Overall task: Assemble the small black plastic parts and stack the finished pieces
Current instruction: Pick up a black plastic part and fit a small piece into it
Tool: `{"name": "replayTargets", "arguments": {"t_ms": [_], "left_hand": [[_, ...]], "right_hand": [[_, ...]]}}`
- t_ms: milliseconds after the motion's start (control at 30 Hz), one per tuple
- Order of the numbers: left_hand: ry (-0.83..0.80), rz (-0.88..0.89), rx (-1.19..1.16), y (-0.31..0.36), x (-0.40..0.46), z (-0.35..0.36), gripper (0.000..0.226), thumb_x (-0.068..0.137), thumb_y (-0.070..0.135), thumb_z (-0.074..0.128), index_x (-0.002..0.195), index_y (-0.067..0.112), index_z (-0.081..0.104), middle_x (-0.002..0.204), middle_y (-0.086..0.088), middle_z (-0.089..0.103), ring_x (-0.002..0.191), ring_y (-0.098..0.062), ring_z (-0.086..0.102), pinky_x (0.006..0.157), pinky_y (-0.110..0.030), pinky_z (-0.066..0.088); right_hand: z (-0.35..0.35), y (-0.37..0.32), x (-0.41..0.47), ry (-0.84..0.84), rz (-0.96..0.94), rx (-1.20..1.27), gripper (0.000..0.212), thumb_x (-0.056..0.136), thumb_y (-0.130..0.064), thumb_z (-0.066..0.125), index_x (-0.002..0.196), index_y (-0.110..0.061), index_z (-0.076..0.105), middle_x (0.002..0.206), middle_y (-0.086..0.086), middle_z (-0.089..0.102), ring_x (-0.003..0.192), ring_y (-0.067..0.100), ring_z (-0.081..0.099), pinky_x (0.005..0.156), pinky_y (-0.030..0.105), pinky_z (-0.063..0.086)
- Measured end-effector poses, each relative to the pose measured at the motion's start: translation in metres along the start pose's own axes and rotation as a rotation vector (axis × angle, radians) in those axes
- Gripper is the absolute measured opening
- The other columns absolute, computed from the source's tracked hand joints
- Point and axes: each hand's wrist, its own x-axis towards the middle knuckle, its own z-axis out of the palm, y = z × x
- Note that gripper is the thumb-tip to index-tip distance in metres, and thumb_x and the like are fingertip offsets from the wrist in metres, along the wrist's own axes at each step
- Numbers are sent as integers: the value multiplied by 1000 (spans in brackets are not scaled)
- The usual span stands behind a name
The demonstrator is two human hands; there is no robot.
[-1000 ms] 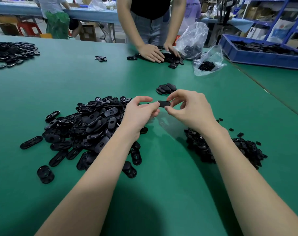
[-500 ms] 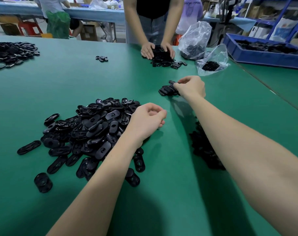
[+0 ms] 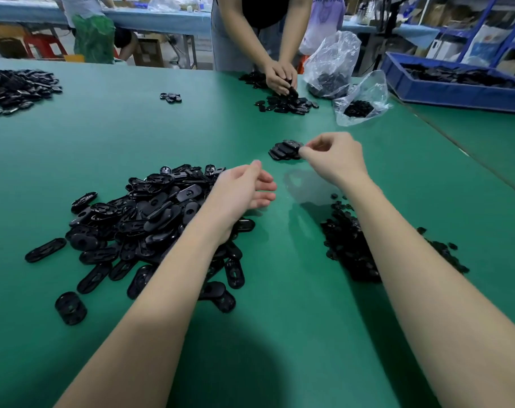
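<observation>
A big heap of oval black plastic parts (image 3: 138,219) lies on the green table (image 3: 132,136) at centre left. My left hand (image 3: 244,189) hovers at its right edge, open, fingers spread, holding nothing. A small stack of finished pieces (image 3: 284,150) sits further back at the centre. My right hand (image 3: 334,157) is just right of the stack, its pinched fingertips touching the stack's edge with nothing visible between them. A pile of tiny black parts (image 3: 344,240) lies under my right forearm, partly hidden by it.
Across the table another person's hands (image 3: 279,78) work a pile of black parts (image 3: 285,104). Two clear plastic bags (image 3: 362,98) and a blue bin (image 3: 456,89) stand at the back right. Another heap (image 3: 15,86) lies far left, a small cluster (image 3: 171,97) behind centre.
My hands parted after holding one piece together. My right hand carried it to the small stack and now rests at its edge. My left hand opened its fingers beside the big heap.
</observation>
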Motion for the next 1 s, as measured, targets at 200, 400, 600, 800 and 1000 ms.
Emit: {"name": "replayTargets", "arguments": {"t_ms": [200, 400, 600, 800, 1000], "left_hand": [[-25, 75, 176, 12, -4, -9, 33, 107, 28, 43, 88, 13, 65, 85, -2, 74, 62, -8, 65, 61, -19, 53], [-198, 279, 1002, 24, -15, -28, 9, 90, 22, 67, 92, 28, 73, 82, 9, 72, 76, -7, 64, 64, 0, 38], [-280, 180, 1228, 35, -21, -31, 21, 76, 34, 83, 92, 30, 71, 85, 14, 70, 78, -4, 61, 70, -17, 42], [-296, 185, 1288, 31, -21, -29, 18, 76, 24, 83, 93, 27, 77, 85, 14, 71, 84, -6, 65, 85, -22, 52], [-268, 317, 1135, 29, -19, -19, 15, 80, 26, 78, 92, 35, 74, 79, 19, 67, 69, 6, 58, 61, 1, 35]], "right_hand": [[-22, 19, -45, -255, -69, -144, 13, 86, -36, 71, 73, -33, 72, 77, -19, 70, 78, -2, 62, 71, 26, 48], [-38, 5, -50, -452, -114, -154, 8, 89, -39, 69, 86, -34, 74, 77, -19, 76, 62, -4, 56, 61, 23, 43], [-41, 7, -50, -540, -119, -253, 8, 90, -41, 69, 88, -35, 73, 78, -20, 76, 49, -8, 50, 59, 23, 39], [-45, 9, -49, -568, -100, -270, 11, 91, -46, 69, 93, -36, 73, 79, -21, 76, 75, 6, 61, 66, 27, 44], [-56, 5, -49, -593, -81, -335, 11, 90, -43, 72, 88, -33, 75, 81, -18, 77, 73, 7, 61, 67, 26, 47]]}}
